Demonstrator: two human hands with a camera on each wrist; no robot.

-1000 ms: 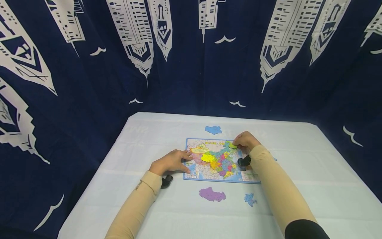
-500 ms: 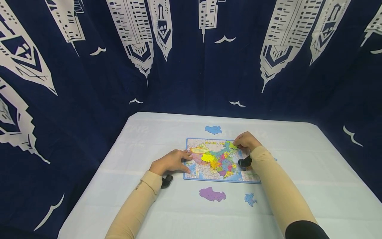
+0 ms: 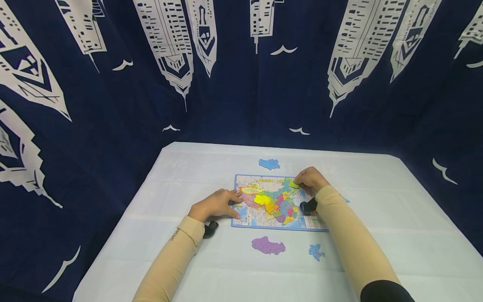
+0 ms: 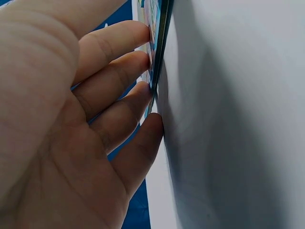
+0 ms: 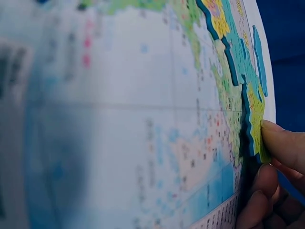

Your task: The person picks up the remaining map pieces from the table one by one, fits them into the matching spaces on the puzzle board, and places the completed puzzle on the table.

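Observation:
A map puzzle board [image 3: 260, 221] with a blue rim lies flat on the white table, coloured map pieces raised on it. My left hand [image 3: 216, 205] rests at its left edge with fingers extended; in the left wrist view the fingertips [image 4: 142, 62] touch the board's side and the little finger meets the table. At the board's upper right, my right hand [image 3: 312, 178] pinches a yellow-green map puzzle piece [image 5: 256, 119] between thumb and fingers. This piece sits beside the teal pieces, a dark gap showing under its edge. The forearm covers the board's right end.
Loose on the table are a purple puzzle piece [image 3: 268, 246] and a small blue one [image 3: 316, 252] in front of the board. Another blue piece [image 3: 269, 164] lies behind it. A further blue bit [image 3: 347, 201] peeks out past the right sleeve. A navy curtain [image 3: 241, 96] hangs behind.

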